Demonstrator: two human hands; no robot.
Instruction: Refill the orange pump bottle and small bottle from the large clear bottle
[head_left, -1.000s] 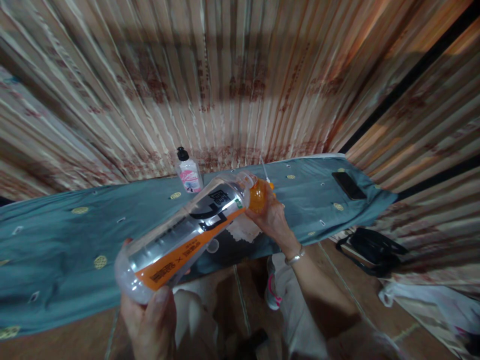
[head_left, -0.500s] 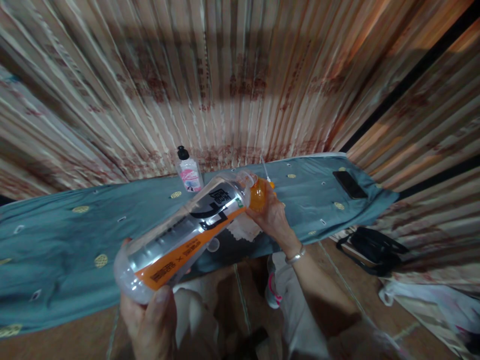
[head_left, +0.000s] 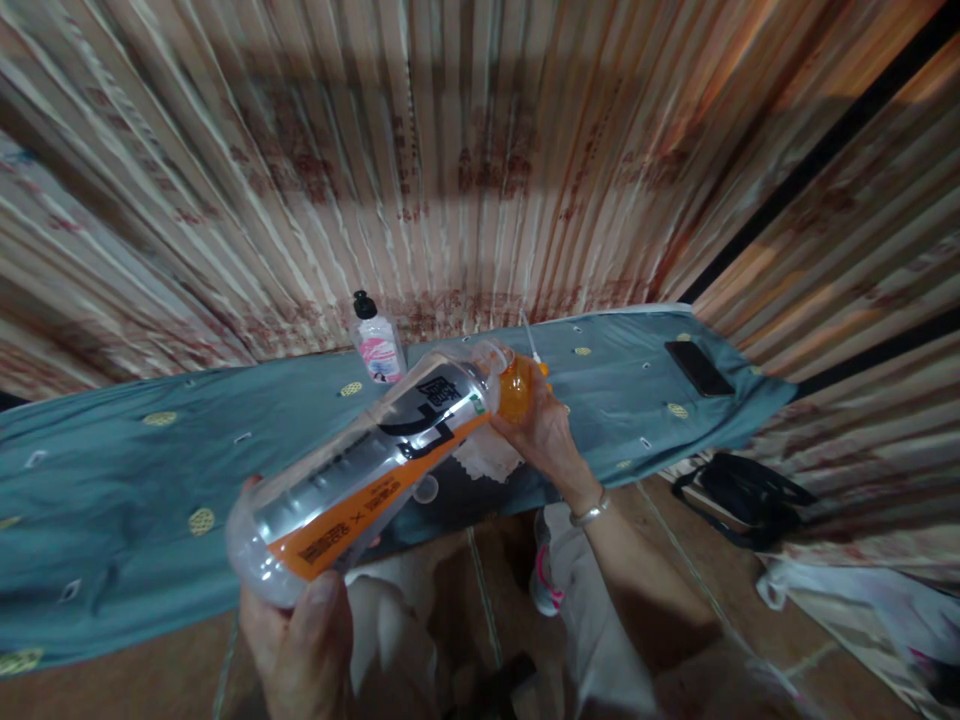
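Note:
A large clear plastic bottle (head_left: 367, 470) with an orange and black label lies tilted in the air in front of me, base toward me. My left hand (head_left: 300, 640) grips its base from below. My right hand (head_left: 544, 435) is wrapped around the orange cap (head_left: 516, 388) at the far end, with a thin white stick poking up beside it. A bracelet sits on my right wrist. Under the bottle neck, a white cloth (head_left: 484, 462) and a small clear lid lie on a dark patch of the table.
The table (head_left: 112, 480) carries a teal cloth with gold medallions. A small pump bottle (head_left: 376, 343) with a pink label stands at its back edge; a dark phone (head_left: 699, 368) lies at the right end. Striped curtains hang behind. A black bag (head_left: 750, 492) rests on the floor, right.

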